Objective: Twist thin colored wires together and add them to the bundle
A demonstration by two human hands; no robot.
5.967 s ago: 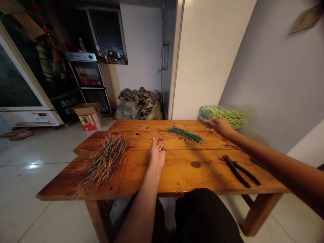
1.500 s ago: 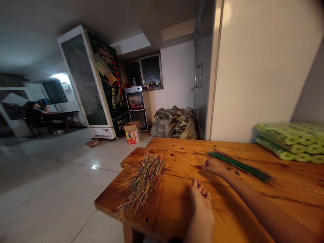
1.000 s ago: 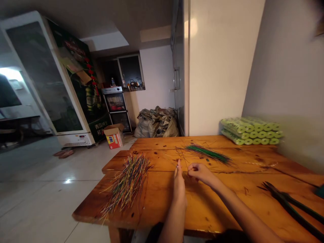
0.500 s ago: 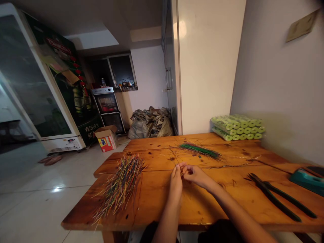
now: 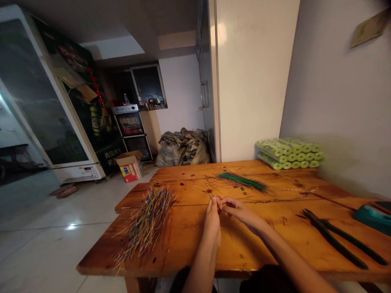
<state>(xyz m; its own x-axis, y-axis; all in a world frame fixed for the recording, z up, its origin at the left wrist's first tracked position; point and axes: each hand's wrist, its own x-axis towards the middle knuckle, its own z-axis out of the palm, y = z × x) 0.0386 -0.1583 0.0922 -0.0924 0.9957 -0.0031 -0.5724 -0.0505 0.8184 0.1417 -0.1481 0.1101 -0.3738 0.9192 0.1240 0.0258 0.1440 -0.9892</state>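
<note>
My left hand (image 5: pixel 213 215) is closed in a pinch over the middle of the wooden table (image 5: pixel 189 240). Thin dark wire (image 5: pixel 209 191) sticks up and away from its fingertips. Close beside it, the fingers of my right hand (image 5: pixel 232 207) meet the left fingertips in a pinch; what lies between them is too small to make out. Beyond the hands is a bundle of green wires (image 5: pixel 242 181) with dark ends. To the left spreads a large heap of multicoloured wires (image 5: pixel 148 224).
Long-handled cutting pliers (image 5: pixel 332 236) lie open at the right, near a teal tool (image 5: pixel 374 217). A twisted wire strand (image 5: pixel 279 200) stretches across the table. Green-wrapped rolls (image 5: pixel 288 154) are stacked at the back right. A cardboard box (image 5: pixel 130 166) stands on the floor.
My right fingers have shifted slightly and loosened from their tighter curl, staying against the left fingertips. The left hand keeps its pinch. The whole view has moved a little.
</note>
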